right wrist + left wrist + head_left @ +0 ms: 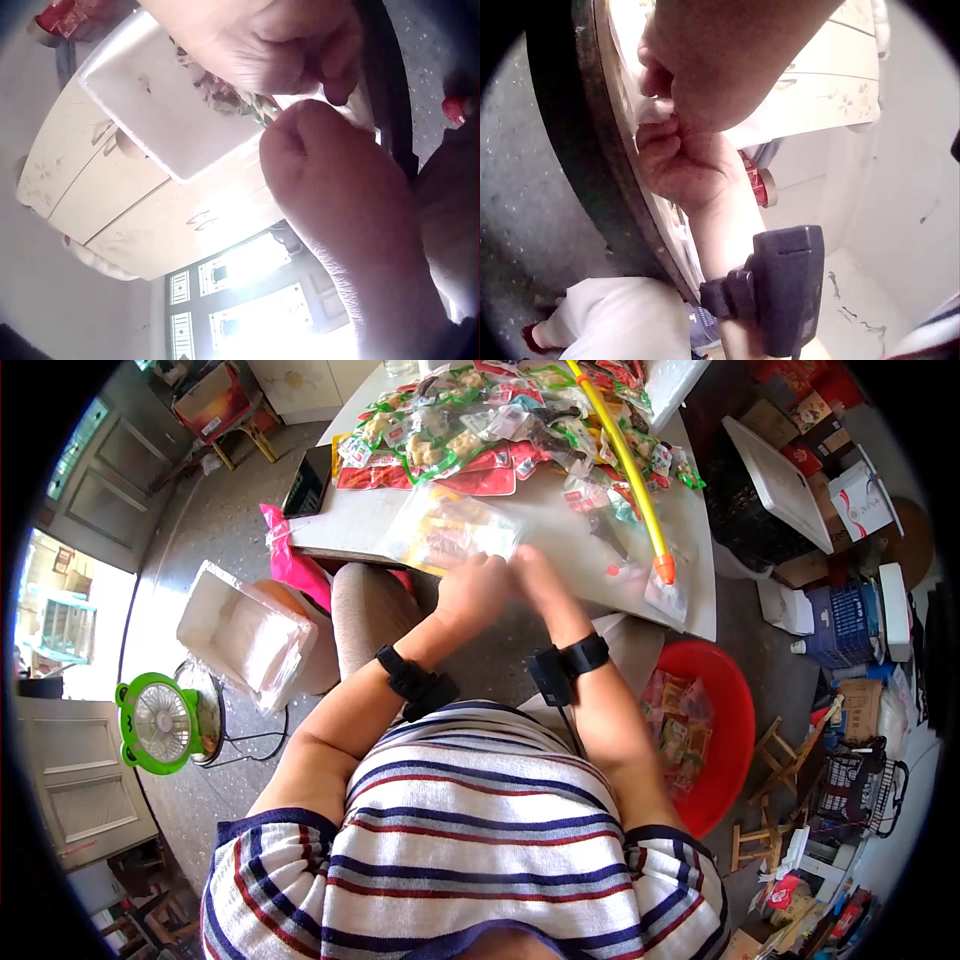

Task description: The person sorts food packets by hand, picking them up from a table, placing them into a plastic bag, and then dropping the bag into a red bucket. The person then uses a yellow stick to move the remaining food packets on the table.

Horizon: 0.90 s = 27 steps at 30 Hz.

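Note:
A clear plastic bag (455, 525) with yellow and reddish packets inside lies at the table's near edge. My left hand (472, 590) grips the near end of that bag, fingers curled. Close against it, my right hand (541, 582) also pinches the bag's near end, thumb side toward the left hand. The left wrist view shows a bit of whitish plastic (657, 111) between the fingers of both hands. In the right wrist view the right hand (319, 154) hides much of the grip, and the left hand (300, 45) curls right beside it.
Many small snack packets (450, 435) pile up at the back of the table (660, 510), with a yellow tube (630, 460) across them. A phone (307, 482) lies at the left edge. A red basin (715, 750) of packets stands right; a foam box (240, 625) stands left.

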### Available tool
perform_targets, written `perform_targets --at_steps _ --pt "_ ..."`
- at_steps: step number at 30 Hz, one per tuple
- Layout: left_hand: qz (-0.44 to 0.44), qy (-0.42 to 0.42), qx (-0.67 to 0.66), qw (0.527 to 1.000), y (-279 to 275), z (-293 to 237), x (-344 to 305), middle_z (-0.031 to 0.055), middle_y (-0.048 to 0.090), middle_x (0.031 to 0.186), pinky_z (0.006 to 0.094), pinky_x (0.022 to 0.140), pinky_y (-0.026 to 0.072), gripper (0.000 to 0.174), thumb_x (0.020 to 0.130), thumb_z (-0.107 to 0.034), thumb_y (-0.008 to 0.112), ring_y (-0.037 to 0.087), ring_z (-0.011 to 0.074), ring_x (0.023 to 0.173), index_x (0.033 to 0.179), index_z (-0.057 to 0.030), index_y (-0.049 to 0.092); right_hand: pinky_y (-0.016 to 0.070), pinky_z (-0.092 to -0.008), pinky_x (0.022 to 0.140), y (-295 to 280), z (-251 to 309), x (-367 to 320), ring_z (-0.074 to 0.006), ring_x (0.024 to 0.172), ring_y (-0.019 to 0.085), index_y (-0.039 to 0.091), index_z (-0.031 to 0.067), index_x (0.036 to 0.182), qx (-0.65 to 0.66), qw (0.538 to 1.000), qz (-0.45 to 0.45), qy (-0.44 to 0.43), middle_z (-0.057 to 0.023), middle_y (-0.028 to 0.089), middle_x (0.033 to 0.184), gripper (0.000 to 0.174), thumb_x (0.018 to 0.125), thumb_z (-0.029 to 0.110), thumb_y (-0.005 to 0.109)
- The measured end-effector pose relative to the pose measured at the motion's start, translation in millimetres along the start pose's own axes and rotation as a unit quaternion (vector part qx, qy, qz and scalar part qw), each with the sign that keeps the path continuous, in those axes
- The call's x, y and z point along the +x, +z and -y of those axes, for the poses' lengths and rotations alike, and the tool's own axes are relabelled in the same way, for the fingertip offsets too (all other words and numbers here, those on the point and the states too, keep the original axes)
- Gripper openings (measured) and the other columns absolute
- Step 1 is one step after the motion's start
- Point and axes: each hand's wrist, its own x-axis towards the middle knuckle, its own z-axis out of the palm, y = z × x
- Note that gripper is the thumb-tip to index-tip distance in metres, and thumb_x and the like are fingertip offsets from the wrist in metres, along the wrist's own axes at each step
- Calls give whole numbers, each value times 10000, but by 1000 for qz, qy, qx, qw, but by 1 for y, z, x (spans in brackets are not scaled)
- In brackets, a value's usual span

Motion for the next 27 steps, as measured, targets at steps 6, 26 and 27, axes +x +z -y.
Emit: perform_targets --at_steps 6,26,27 --pt "-32 16 -11 999 1 8 -6 124 503 716 396 552 434 79 717 -138 479 519 313 652 734 -61 474 424 -233 544 -1 -2 10 -97 623 510 541 -5 894 47 997 45 38 -18 544 760 189 768 83 432" --pt "-130 44 38 990 -37 48 45 106 521 859 370 715 403 187 694 -172 523 497 280 818 840 -57 538 426 -348 692 -38 -28 15 -302 794 534 507 -17 884 -353 838 -308 -279 -172 558 839 167 750 74 467" --pt "-139 39 34 989 -36 59 51 108 518 879 371 731 398 202 692 -171 521 489 284 837 855 -53 534 426 -348 692 -36 -24 12 -304 794 533 507 -19 883 -359 833 -312 -281 -173 558 839 166 750 70 464"
